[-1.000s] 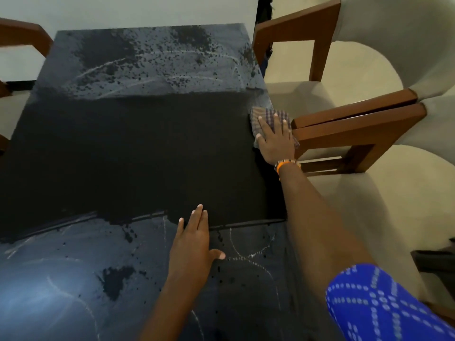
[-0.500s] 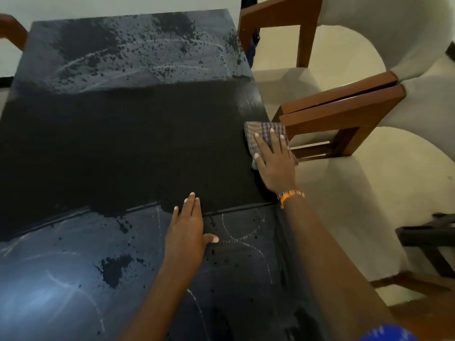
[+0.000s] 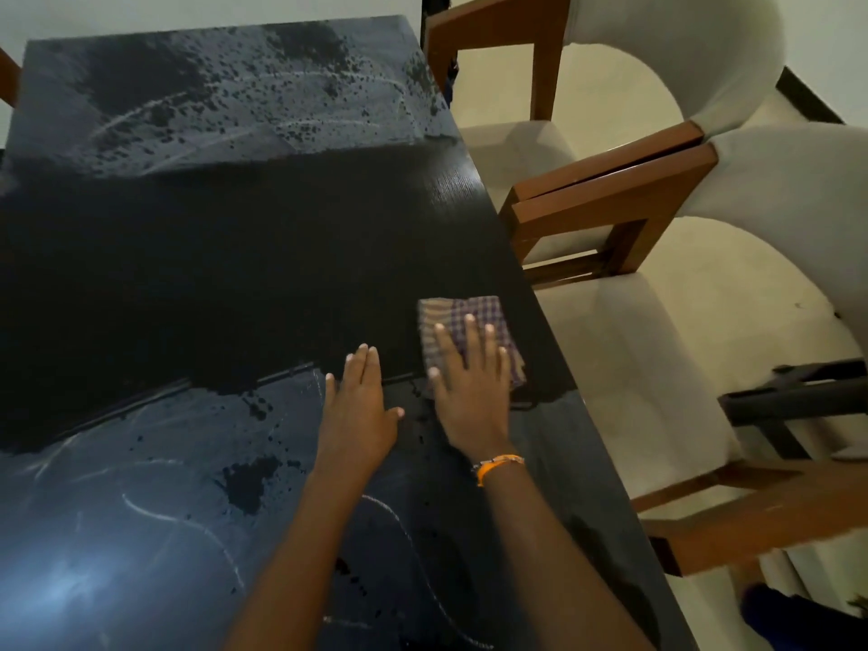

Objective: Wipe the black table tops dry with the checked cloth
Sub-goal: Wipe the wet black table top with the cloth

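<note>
The left hand (image 3: 359,406) lies flat, fingers straight, on the wet black surface (image 3: 141,509). Just beside it the right hand (image 3: 469,392), an orange band (image 3: 498,464) at its wrist, presses the cloth (image 3: 469,321) flat near the surface's right edge. Wooden chairs (image 3: 610,199) with pale cushions stand alongside. No writing shows.

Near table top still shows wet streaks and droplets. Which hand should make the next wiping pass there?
Right. The right hand already presses flat on the checked cloth at the seam beside the near table top. The left hand lies bare on the surface, only bracing.
</note>
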Demonstrator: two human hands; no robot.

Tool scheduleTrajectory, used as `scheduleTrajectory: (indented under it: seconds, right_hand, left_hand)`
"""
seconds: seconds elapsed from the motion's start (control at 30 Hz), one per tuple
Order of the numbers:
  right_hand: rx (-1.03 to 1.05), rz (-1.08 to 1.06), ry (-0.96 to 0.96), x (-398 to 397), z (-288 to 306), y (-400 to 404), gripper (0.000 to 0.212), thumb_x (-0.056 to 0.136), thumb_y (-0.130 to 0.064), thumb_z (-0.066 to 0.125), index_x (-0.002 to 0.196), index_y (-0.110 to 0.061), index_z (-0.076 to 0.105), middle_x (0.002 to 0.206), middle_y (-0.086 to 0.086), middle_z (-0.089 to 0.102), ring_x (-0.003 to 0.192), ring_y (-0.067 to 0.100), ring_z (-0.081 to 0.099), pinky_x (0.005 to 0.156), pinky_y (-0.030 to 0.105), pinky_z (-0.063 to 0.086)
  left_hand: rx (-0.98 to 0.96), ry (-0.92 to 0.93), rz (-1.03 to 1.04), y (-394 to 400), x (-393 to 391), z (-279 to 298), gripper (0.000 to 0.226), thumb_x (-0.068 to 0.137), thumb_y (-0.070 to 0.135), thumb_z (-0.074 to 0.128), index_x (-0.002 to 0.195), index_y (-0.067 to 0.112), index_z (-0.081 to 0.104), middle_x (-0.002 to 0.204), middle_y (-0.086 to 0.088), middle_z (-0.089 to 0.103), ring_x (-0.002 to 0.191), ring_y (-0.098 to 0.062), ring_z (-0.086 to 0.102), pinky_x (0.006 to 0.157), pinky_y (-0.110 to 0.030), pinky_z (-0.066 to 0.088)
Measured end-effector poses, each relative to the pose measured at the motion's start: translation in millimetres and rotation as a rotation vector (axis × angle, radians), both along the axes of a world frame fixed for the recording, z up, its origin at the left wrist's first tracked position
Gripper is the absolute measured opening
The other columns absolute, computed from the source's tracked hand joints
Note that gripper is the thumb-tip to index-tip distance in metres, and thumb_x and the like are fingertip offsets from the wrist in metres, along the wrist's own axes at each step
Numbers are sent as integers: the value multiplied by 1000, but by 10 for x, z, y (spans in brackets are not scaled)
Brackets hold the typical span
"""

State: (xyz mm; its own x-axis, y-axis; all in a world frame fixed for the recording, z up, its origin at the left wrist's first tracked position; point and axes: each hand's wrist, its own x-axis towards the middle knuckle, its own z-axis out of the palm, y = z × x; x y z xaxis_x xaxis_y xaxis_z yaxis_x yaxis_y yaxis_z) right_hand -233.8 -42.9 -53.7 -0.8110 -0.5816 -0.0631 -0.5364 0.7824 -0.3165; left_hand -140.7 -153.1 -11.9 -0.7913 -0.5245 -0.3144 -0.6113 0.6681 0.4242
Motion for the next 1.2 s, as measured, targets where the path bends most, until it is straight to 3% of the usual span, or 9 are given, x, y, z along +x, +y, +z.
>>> scheduleTrajectory:
  seconds: [0.13,0.27,0.4,0.5,0.6,0.8,0.97,1.2]
  right_hand:
    - [-43,173,-53,454,-17,-671,55,96,-41,32,148,-34,16,160,5,4,147,28,-3,118,45,0]
    - [-30,364,-94,926,9,-1172,56,96,-38,34,148,-29,16,160,9,4,147,31,-3,117,46,-3]
    - [40,461,38,921,88,-1340,63,87,-39,47,143,-15,31,154,17,23,144,37,10,117,51,0]
    - [37,433,107,645,136,-1308,67,80,-37,50,139,-7,36,152,18,27,146,33,11,119,47,1]
    - [17,257,115,420,104,-1166,64,78,-32,52,134,-4,40,151,18,28,144,34,17,119,47,10]
    - [47,144,155,671,-4,-1422,67,86,-40,49,147,-25,25,157,14,15,145,38,9,118,54,6]
    - [26,282,157,1561,-43,-2215,63,88,-46,37,147,-30,22,158,13,13,146,37,6,118,52,3]
    - [8,568,68,2717,-23,-3333,60,91,-42,36,147,-28,21,159,11,7,146,34,0,119,51,-1]
  left_hand:
    - [-15,54,108,-296,281,81,69,88,1,48,147,5,13,157,-9,12,146,-22,10,116,-42,4]
    - [-1,70,252,-630,748,137,63,86,-4,46,144,3,23,154,-15,24,143,-26,19,116,-46,6]
    - [30,22,315,-828,1106,113,65,84,-5,49,144,3,26,153,-15,26,143,-27,20,116,-45,5]
    - [61,42,312,-891,1263,75,66,87,3,53,145,5,23,154,-13,23,144,-26,17,116,-42,4]
    - [57,60,312,-978,1442,44,68,89,11,55,147,7,18,156,-10,16,145,-25,9,117,-41,3]
    - [3,95,376,-1315,1873,46,67,91,14,53,147,9,17,158,-8,8,146,-25,-2,117,-41,1]
    - [-18,92,490,-1666,2331,48,61,93,7,45,147,6,17,158,-11,8,146,-27,-2,117,-42,2]
    - [45,107,648,-2024,2955,-61,58,94,1,39,147,3,15,157,-12,10,146,-25,4,118,-37,8]
